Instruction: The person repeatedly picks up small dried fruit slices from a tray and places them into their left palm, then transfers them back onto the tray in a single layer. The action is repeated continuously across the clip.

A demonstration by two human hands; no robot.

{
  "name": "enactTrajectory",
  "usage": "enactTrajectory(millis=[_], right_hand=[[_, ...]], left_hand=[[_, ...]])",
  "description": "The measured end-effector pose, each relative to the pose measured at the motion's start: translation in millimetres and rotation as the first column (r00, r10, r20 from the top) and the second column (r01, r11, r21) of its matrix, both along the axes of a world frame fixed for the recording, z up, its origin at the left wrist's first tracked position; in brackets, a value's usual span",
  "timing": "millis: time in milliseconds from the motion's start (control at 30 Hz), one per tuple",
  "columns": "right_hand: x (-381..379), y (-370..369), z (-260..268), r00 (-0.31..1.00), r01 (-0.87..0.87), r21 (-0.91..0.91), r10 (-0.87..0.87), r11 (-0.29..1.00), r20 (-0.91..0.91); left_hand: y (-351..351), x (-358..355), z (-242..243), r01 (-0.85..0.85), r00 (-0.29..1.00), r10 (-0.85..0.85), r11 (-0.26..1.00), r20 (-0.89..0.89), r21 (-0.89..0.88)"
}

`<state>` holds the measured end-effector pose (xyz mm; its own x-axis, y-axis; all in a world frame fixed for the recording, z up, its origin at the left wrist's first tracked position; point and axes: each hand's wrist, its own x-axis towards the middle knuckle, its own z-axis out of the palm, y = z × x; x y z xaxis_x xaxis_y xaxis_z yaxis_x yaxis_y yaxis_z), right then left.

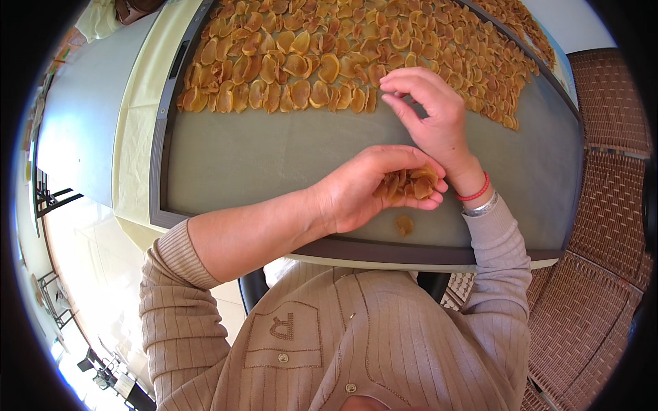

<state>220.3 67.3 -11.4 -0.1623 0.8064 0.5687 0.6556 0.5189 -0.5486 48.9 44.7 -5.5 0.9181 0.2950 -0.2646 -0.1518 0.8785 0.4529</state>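
Observation:
My left hand (375, 187) is palm up with its fingers curled around a small heap of dried amber slices (408, 185), perhaps fruit or root. Above it, my right hand (429, 103) reaches over the lower edge of the slices laid in rows (308, 67) on a framed mesh screen (247, 154). Its thumb and fingertips are close together beside a slice at the row's end; whether they pinch a slice cannot be told. One loose slice (404, 225) lies on the mesh below my left hand.
The screen's dark frame (401, 250) runs along the near edge, over a table with a pale yellow cloth (134, 123). A grey panel (92, 118) stands at the left. A brown woven screen (601, 216) is on the right. More slices (529, 31) lie beyond the frame at upper right.

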Motion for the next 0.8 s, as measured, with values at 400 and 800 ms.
enactTrajectory(millis=[400, 800], right_hand=[[25, -20, 53, 0.997, 0.053, -0.046, -0.056, 0.998, -0.057], [46, -49, 70, 0.981, -0.186, -0.447, 0.190, 0.875, -0.036]], left_hand=[[6, 1, 3, -0.077, 0.997, 0.078, 0.995, 0.018, -0.068], [9, 2, 11, -0.205, 0.979, 0.203, 0.963, -0.032, -0.174]])
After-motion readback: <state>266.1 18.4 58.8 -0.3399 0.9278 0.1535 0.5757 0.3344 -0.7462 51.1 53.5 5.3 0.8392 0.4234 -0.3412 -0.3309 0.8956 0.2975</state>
